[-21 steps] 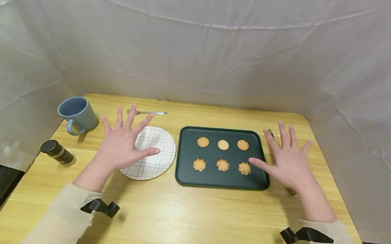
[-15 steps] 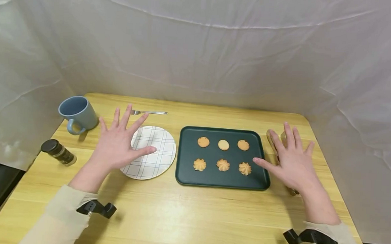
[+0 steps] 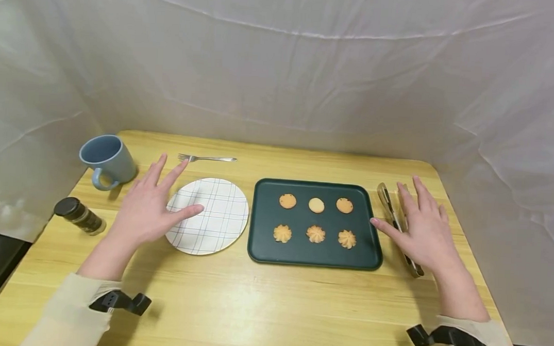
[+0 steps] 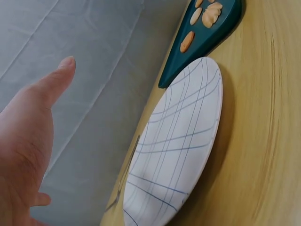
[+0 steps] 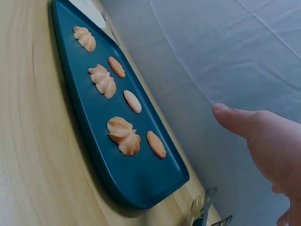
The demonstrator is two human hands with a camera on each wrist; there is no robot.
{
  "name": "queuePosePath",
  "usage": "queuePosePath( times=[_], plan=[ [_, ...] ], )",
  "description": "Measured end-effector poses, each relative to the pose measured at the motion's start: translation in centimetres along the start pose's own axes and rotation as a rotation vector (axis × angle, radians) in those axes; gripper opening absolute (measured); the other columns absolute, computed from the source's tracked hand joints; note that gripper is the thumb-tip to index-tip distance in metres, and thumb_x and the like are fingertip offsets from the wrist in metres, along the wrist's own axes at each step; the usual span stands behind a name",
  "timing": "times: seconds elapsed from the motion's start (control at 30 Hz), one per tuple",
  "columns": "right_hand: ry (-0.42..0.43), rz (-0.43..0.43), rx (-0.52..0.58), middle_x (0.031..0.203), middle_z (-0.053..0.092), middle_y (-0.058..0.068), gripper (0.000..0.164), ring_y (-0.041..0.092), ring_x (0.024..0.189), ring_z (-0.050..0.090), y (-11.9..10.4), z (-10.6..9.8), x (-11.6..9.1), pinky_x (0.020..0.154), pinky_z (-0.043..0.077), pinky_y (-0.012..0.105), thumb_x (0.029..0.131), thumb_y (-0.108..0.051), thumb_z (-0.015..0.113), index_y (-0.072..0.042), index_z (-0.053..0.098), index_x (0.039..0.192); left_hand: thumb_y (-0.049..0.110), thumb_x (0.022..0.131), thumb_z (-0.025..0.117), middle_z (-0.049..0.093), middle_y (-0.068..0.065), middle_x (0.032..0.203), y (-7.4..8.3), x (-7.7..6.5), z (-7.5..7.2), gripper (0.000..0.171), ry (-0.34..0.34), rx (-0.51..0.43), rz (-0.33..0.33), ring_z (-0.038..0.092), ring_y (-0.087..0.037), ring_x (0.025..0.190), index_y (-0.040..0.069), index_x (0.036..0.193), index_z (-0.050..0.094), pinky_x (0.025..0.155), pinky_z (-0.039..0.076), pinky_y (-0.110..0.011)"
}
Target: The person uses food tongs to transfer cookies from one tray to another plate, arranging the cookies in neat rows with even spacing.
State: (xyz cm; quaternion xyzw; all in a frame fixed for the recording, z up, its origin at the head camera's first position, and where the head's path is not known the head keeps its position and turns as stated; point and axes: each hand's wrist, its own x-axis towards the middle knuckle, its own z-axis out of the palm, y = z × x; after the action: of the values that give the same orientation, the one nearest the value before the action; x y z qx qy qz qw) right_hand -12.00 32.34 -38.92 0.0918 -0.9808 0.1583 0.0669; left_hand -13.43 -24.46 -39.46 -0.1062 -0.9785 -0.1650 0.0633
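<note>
My left hand (image 3: 147, 211), fingers spread and holding nothing, hovers over the left edge of a white plate (image 3: 214, 217) with a blue grid pattern. My right hand (image 3: 423, 233) is likewise spread, above a pair of metal tongs (image 3: 387, 201) lying right of the dark green tray (image 3: 310, 254); it covers part of them. On the tray, several cookies lie in two rows: flat round ones like this cookie (image 3: 316, 205) behind, and swirled ones like this piped cookie (image 3: 315, 234) in front. The right wrist view shows the tongs' ends (image 5: 202, 205) below the thumb.
At the back left stands a blue mug (image 3: 110, 160). A spice jar (image 3: 80, 216) with a black lid lies nearer the front. Behind the plate is a fork (image 3: 208, 158). White cloth (image 3: 281, 80) hangs around the back and sides of the wooden table (image 3: 252, 306).
Both hands have moved outward, the left one leftward off the plate's middle, the right one rightward off the tray. More of the tongs now shows. The objects stay put.
</note>
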Motion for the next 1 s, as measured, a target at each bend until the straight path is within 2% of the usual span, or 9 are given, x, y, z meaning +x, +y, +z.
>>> queuePosePath(
  times=[0.17, 0.43, 0.63, 0.83, 1.0],
  plan=[
    [0.007, 0.030, 0.059, 0.175, -0.001, 0.019, 0.104, 0.057, 0.153, 0.013, 0.5, 0.3, 0.2, 0.112, 0.013, 0.081, 0.096, -0.059, 0.072, -0.007, 0.019, 0.169, 0.077, 0.090, 0.064, 0.005, -0.017, 0.176, -0.9, -0.4, 0.2, 0.105, -0.009, -0.032, -0.043, 0.028, -0.058, 0.148, 0.031, 0.171, 0.016, 0.099, 0.035, -0.082],
    [0.024, 0.103, 0.130, 0.174, 0.004, 0.024, 0.103, 0.060, 0.150, 0.019, 1.5, 0.8, 0.0, 0.108, 0.023, 0.081, 0.096, -0.055, 0.075, -0.004, 0.022, 0.168, 0.071, 0.093, 0.066, 0.010, -0.021, 0.174, -2.1, -1.2, 0.7, 0.102, -0.030, -0.133, -0.115, 0.027, -0.063, 0.145, 0.028, 0.171, 0.017, 0.100, 0.024, -0.087],
    [0.033, 0.139, 0.155, 0.172, 0.008, 0.027, 0.103, 0.059, 0.149, 0.020, 2.1, 1.3, -0.5, 0.104, 0.027, 0.082, 0.097, -0.052, 0.074, -0.004, 0.018, 0.168, 0.071, 0.094, 0.065, 0.013, -0.023, 0.173, -2.7, -1.6, 1.0, 0.100, -0.041, -0.186, -0.156, 0.029, -0.068, 0.141, 0.030, 0.171, 0.015, 0.099, 0.026, -0.087],
    [0.045, 0.135, 0.210, 0.166, 0.015, 0.035, 0.102, 0.062, 0.145, 0.024, 2.9, 2.2, -0.8, 0.107, 0.026, 0.080, 0.098, -0.045, 0.076, 0.004, 0.017, 0.166, 0.066, 0.096, 0.068, 0.019, -0.027, 0.170, -3.3, -2.3, 1.4, 0.100, -0.033, -0.252, -0.180, 0.032, -0.065, 0.140, 0.023, 0.171, 0.019, 0.102, 0.026, -0.085],
    [0.040, 0.169, 0.225, 0.163, 0.017, 0.038, 0.103, 0.063, 0.141, 0.029, 3.5, 2.7, -0.9, 0.107, 0.028, 0.079, 0.099, -0.046, 0.074, 0.007, 0.016, 0.165, 0.064, 0.095, 0.070, 0.027, -0.032, 0.164, -3.6, -2.5, 1.8, 0.099, -0.027, -0.291, -0.203, 0.035, -0.064, 0.138, 0.023, 0.171, 0.020, 0.102, 0.028, -0.084]
  ],
)
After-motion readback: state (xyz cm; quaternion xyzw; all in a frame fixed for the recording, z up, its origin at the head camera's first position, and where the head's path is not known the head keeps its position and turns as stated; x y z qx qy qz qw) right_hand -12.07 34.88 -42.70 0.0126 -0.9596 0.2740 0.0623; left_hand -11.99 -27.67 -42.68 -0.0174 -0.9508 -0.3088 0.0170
